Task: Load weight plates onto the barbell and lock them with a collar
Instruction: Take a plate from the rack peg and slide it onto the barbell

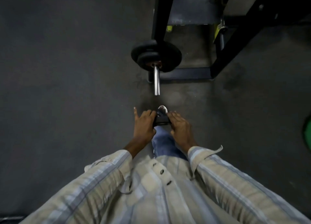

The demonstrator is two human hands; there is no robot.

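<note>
Collar [161, 119] pinched between left hand [145, 122] and right hand [179, 124], short of the barbell sleeve [156, 82]; misaligned, it could jam before reaching the weight plates [155, 57].

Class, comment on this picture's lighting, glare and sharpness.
Head view: dim overall, floor dark grey; a bright glint runs along the bar; the plates are near-black with little detail; both hands, left hand and right hand, and the dark collar look soft; wide-angle bending at the edges.

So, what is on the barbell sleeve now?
Two black weight plates sit on the barbell sleeve; its outer end is bare. The collar is in both hands, not fitted. What is behind the plates is hidden.
</note>
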